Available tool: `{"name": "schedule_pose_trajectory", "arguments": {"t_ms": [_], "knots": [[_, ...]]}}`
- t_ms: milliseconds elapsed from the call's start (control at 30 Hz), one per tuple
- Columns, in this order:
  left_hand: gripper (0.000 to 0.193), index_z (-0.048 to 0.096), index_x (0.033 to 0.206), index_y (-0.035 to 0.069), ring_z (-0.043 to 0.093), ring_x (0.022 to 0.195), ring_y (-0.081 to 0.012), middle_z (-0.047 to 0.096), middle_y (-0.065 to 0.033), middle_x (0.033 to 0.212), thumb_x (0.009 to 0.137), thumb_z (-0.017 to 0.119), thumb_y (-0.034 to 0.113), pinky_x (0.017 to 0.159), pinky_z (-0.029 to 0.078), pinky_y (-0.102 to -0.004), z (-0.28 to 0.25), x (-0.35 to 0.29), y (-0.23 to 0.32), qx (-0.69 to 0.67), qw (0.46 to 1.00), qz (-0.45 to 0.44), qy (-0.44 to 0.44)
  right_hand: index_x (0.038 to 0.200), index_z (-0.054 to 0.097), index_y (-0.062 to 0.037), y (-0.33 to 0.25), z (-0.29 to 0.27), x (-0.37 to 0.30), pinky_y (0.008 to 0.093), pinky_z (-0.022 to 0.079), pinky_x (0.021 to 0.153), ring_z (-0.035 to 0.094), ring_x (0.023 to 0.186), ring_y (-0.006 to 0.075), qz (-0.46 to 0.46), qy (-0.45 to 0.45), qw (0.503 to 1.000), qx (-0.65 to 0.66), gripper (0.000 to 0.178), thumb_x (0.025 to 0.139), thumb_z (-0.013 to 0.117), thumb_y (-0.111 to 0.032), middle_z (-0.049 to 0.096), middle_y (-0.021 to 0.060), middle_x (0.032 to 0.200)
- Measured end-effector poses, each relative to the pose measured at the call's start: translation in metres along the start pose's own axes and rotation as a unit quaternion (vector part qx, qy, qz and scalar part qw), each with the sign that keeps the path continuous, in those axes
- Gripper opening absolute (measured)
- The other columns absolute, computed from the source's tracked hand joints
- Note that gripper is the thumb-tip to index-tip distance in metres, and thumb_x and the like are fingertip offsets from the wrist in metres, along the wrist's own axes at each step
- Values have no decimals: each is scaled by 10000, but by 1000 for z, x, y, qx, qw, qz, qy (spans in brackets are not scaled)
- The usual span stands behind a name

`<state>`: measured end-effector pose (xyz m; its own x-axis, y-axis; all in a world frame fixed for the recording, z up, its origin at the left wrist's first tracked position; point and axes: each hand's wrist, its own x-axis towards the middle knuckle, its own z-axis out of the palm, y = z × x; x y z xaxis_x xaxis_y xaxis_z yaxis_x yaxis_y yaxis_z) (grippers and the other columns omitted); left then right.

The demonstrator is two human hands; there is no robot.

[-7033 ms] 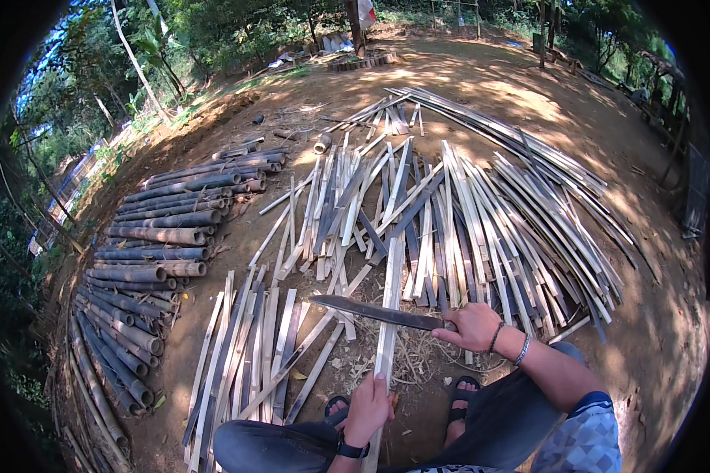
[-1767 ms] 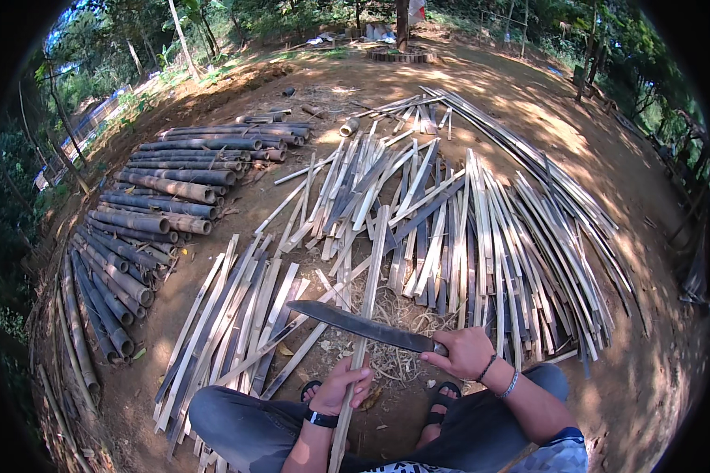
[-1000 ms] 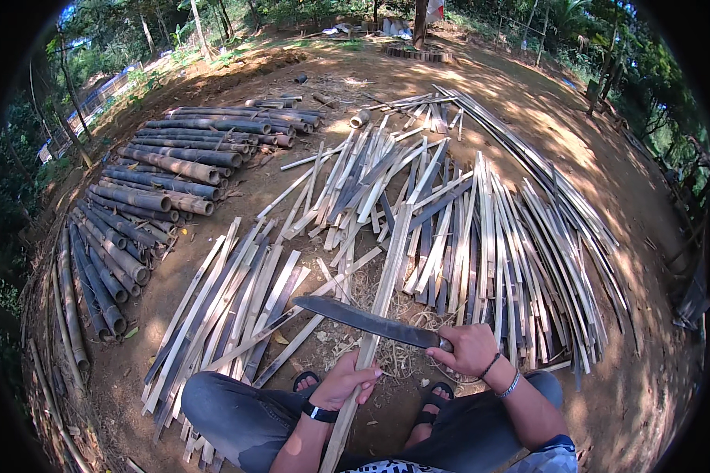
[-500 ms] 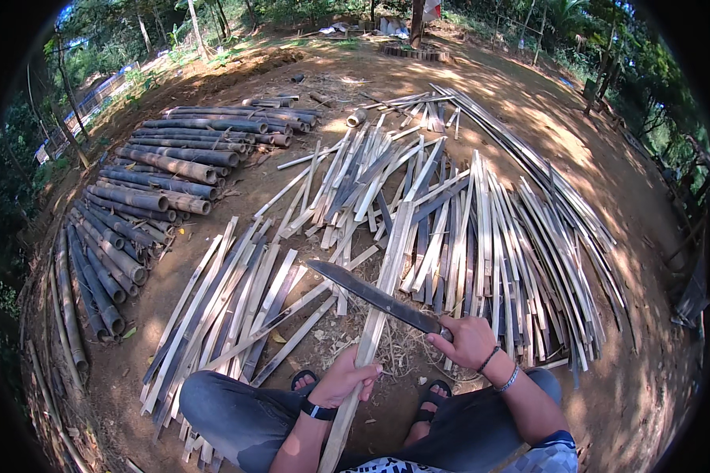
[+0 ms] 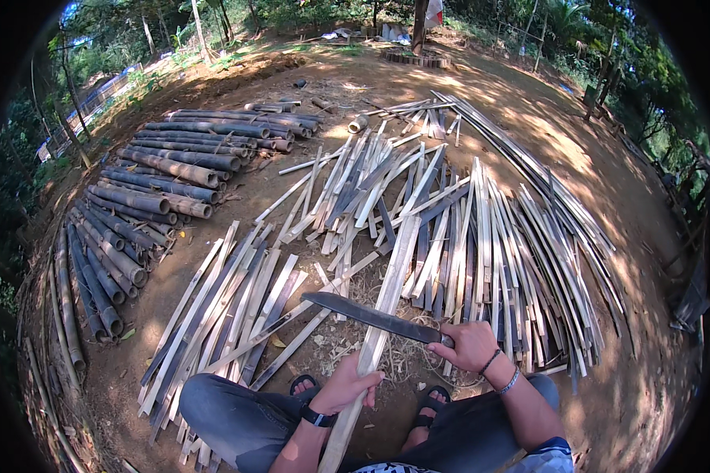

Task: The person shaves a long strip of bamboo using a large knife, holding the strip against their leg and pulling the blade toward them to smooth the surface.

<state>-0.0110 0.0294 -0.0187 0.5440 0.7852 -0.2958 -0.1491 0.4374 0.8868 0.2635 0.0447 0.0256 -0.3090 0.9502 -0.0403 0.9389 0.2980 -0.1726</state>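
Observation:
My left hand (image 5: 350,383) is closed round a long pale bamboo strip (image 5: 388,293), which slants from my lap up and away toward the piles. In my right hand (image 5: 467,345) is the handle of a machete (image 5: 375,316). Its dark blade points left and lies across the strip, a little beyond my left hand. Thin curled shavings (image 5: 402,347) litter the ground below the blade.
Split bamboo strips lie in piles at the left (image 5: 221,292), middle (image 5: 371,177) and right (image 5: 489,252). Stacked dark bamboo poles (image 5: 173,165) fan out at far left. My knees (image 5: 237,422) and sandalled feet (image 5: 427,406) are close by. A tree trunk (image 5: 419,27) stands far back.
The machete has come nearer to me along the strip, and its blade now lies flatter. My right hand has dropped slightly; the left keeps its hold in almost the same place.

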Motion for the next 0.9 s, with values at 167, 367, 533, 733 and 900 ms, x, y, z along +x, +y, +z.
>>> {"name": "schedule_pose_trajectory", "arguments": {"t_ms": [167,367,533,733,900], "knots": [[205,459,1038,-12,582,454,-131,557,-35,650,891,596,23,381,439,-245,-5,4,2,19,1000,-5,3,872,639,-123,-9,8,1,446,491,547,635,574,341,16,15,999,31,511,882,495,-612,615,124,574],[217,460,1053,-11,583,458,-129,556,-33,650,892,598,32,388,445,-242,-2,4,2,12,1000,-3,0,915,651,-112,5,3,13,458,493,547,644,592,346,26,36,998,39,528,886,488,-613,615,131,572],[233,461,1073,-16,586,460,-132,560,-37,663,892,598,31,391,448,-245,-4,3,-2,6,1000,1,-7,844,658,-93,-11,3,-3,464,493,557,636,602,359,7,8,999,33,531,893,492,-595,608,145,571],[220,466,1059,-16,581,454,-132,549,-34,636,888,599,22,394,454,-251,1,3,0,15,1000,-7,-9,870,661,-93,-3,7,6,466,496,566,639,613,364,45,43,996,70,530,890,498,-597,610,150,576],[208,472,1040,-14,568,451,-127,534,-31,620,874,598,-3,402,463,-260,1,0,-4,21,1000,-6,2,820,633,-77,-2,-5,5,467,492,566,631,598,366,-3,31,999,36,532,894,498,-587,603,140,565]]}}
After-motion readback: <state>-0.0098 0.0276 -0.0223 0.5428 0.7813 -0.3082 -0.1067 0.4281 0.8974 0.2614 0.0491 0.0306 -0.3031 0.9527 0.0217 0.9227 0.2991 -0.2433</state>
